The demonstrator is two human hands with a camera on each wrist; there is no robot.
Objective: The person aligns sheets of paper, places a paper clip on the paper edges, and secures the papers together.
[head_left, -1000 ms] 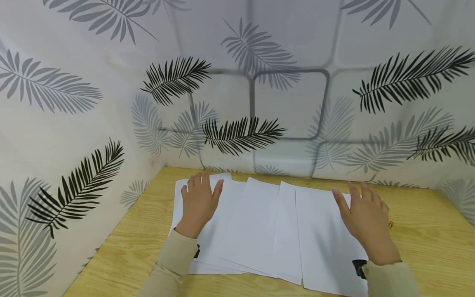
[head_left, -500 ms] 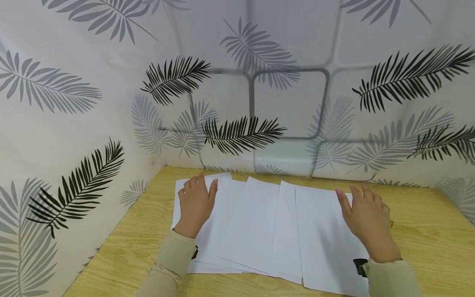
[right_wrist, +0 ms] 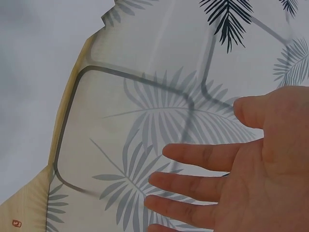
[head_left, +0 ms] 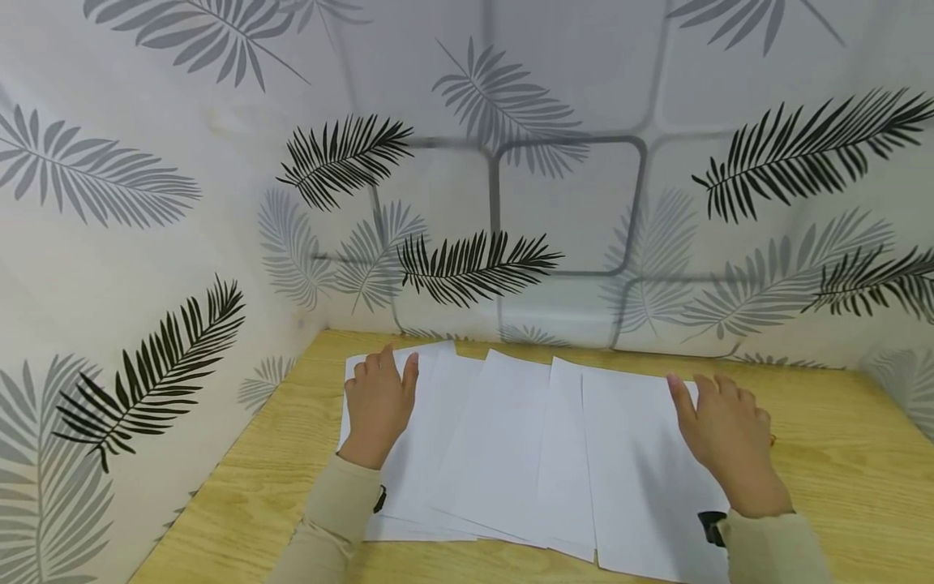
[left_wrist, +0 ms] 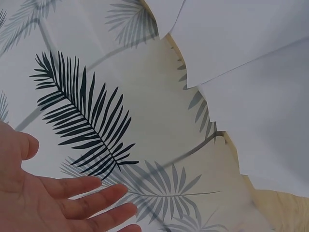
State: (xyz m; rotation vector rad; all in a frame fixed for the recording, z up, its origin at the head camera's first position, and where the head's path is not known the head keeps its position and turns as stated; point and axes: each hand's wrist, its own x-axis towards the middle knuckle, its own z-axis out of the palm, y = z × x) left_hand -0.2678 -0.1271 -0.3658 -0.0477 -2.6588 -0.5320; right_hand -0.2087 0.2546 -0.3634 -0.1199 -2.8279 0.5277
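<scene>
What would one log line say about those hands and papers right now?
left hand: raised, empty | right hand: raised, empty | white paper sheets: overlapping, spread on wood-grain table

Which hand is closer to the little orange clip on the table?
Right. The right hand is close by the orange clip, partly overlapping it in the head view; the left hand is above the papers' left end.
</scene>
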